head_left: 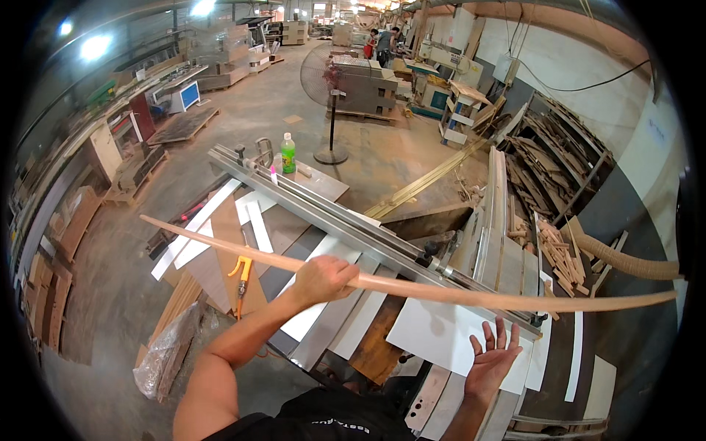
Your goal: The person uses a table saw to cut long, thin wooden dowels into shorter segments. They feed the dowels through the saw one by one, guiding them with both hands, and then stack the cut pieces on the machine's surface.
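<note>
A long, narrow wooden strip (pixel 434 289) spans the view from left to far right, looking bowed in the fisheye picture. My left hand (pixel 326 280) is closed around it a little left of its middle. My right hand (pixel 493 360) is off the strip, fingers spread and palm turned up, over a white panel (pixel 434 334). Under the strip runs a long metal fence rail (pixel 331 217) of a sliding table. Left of my left hand, a yellow air blow gun (pixel 241 269) lies among white and brown board pieces.
A green bottle (pixel 288 154) stands beyond the rail, with a pedestal fan (pixel 332 110) farther back. Plastic-wrapped boards (pixel 173 356) lie at the lower left. Wood offcuts (pixel 560 253) and a ribbed hose (pixel 625 257) are on the right. Two people (pixel 384 45) stand far off.
</note>
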